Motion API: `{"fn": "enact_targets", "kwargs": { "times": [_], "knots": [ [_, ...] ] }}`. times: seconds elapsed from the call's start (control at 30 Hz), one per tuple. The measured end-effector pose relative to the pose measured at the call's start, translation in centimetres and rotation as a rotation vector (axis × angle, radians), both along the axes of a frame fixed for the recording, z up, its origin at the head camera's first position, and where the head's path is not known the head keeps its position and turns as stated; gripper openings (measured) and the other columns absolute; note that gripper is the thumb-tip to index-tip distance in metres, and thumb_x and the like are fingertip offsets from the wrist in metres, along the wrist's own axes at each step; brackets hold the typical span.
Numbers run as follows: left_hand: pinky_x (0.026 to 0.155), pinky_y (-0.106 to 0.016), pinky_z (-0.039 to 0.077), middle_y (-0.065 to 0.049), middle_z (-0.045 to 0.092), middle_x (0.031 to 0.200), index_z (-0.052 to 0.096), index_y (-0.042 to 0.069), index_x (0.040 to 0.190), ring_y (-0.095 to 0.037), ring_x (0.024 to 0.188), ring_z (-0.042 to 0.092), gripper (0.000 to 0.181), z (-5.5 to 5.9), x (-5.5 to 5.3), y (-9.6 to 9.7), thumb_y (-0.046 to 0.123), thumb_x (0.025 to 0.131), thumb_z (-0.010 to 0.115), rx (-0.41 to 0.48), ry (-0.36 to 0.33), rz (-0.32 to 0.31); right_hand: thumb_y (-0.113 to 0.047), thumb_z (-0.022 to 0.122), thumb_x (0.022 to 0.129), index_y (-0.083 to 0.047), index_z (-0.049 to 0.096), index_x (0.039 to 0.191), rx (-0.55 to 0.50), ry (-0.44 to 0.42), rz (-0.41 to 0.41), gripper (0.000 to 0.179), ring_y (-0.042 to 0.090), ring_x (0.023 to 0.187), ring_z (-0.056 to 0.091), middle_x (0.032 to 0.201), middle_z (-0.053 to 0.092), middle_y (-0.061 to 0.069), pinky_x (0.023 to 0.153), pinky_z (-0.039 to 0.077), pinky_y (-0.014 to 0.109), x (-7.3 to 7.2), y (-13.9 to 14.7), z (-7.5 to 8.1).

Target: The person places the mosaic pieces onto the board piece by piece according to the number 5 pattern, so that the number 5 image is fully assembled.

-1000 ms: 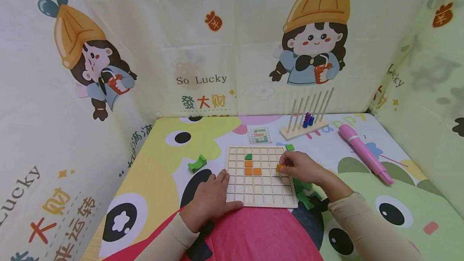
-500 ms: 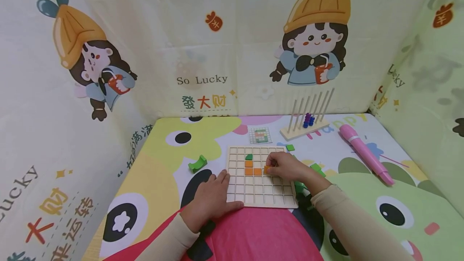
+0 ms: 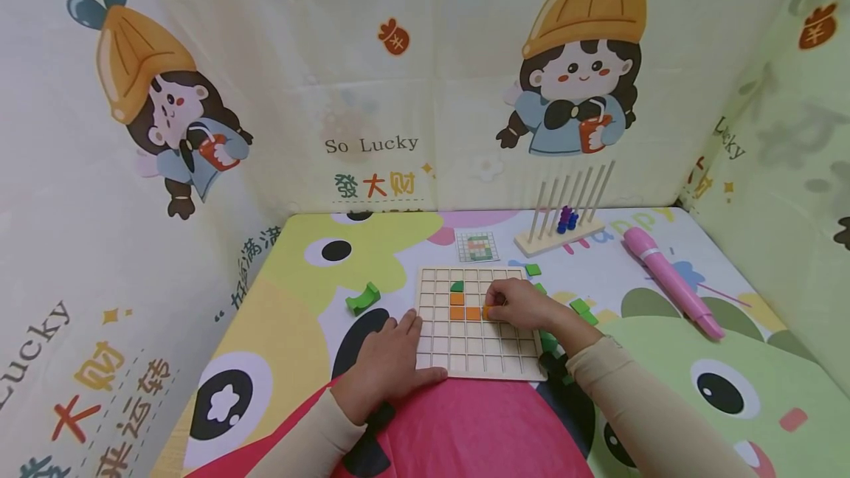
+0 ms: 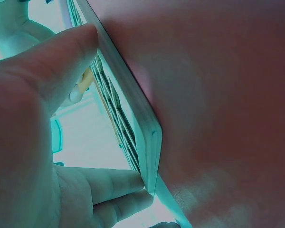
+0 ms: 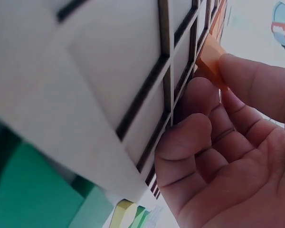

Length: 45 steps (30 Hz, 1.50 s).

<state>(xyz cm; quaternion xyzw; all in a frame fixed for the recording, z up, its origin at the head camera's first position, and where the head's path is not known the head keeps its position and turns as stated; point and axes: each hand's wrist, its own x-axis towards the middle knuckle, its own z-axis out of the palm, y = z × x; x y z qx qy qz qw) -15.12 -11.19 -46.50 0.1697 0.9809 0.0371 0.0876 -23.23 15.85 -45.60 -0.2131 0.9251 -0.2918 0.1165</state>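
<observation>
A wooden grid board (image 3: 481, 349) lies on the printed tablecloth. My left hand (image 3: 385, 360) rests at its lower left corner, fingers straight along the left side and thumb at the near edge; the left wrist view shows the thumb (image 4: 61, 54) touching that edge. Between thumb and fingers my right hand (image 3: 524, 305) pinches an orange square block (image 5: 210, 58), tilted at a grid cell in the right wrist view. This cell is just right of an orange pair (image 3: 465, 313) in the grid. Above them are another orange square (image 3: 457, 299) and a green rounded piece (image 3: 457, 286).
Several green blocks (image 3: 583, 310) lie right of the board, partly under my forearm. A green curved block (image 3: 363, 299) sits to the left. Behind the board are a pattern card (image 3: 477, 247) and a peg stand (image 3: 558, 237) with dark beads. A pink pen-shaped device (image 3: 671, 281) lies at right.
My right hand has moved left over the board with the orange block, from its right side to beside the orange pair. My left hand has stayed at the corner.
</observation>
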Motion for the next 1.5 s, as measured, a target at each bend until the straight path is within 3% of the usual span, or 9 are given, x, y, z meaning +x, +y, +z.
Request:
{"fn": "enact_targets", "kwargs": {
  "times": [0.5,0.73,1.03,1.3,1.5],
  "knots": [
    [0.086,-0.045,0.059,-0.010,0.046,0.160,0.045,0.008,0.156,-0.031,0.131,0.053,0.107,0.0,-0.1,-0.1,0.077,0.078,0.071,-0.002,-0.002,0.010,-0.007,0.071,0.094,-0.012,0.067,0.090,0.107,0.036,-0.020,0.008,0.015,0.076,0.053,0.081,0.062,-0.002,0.072,0.046,0.034,0.0,-1.5,0.2],
    [0.088,-0.045,0.059,-0.009,0.044,0.161,0.043,0.009,0.158,-0.032,0.134,0.051,0.109,-0.4,-0.2,-0.2,0.079,0.078,0.069,-0.001,-0.009,0.018,-0.012,0.068,0.097,-0.011,0.067,0.097,0.094,0.034,-0.033,0.001,0.016,0.077,0.055,0.086,0.064,0.000,0.071,0.047,0.035,-0.2,-0.1,0.7],
    [0.087,-0.045,0.059,-0.009,0.044,0.162,0.043,0.009,0.158,-0.031,0.133,0.052,0.108,-0.3,-0.1,-0.3,0.079,0.079,0.068,-0.019,0.008,0.015,-0.014,0.061,0.101,0.003,0.061,0.125,0.099,0.044,-0.152,0.029,0.027,0.085,0.063,0.107,0.068,0.020,0.075,0.055,0.044,-3.3,4.5,1.1],
    [0.088,-0.047,0.059,-0.010,0.045,0.161,0.043,0.008,0.157,-0.032,0.133,0.052,0.109,-0.1,0.1,0.0,0.079,0.078,0.068,-0.012,0.006,0.000,-0.014,0.066,0.097,0.004,0.058,0.134,0.202,0.047,-0.226,0.042,0.033,0.096,0.061,0.109,0.068,0.022,0.087,0.052,0.052,-5.3,6.7,0.4],
    [0.090,-0.049,0.058,-0.010,0.045,0.161,0.044,0.008,0.157,-0.032,0.133,0.052,0.109,0.0,0.1,0.1,0.078,0.078,0.069,-0.013,0.009,0.003,-0.013,0.066,0.095,0.001,0.064,0.130,0.237,0.038,-0.240,0.037,0.036,0.103,0.062,0.121,0.068,0.027,0.095,0.050,0.056,-6.0,7.2,0.2]
  ]
}}
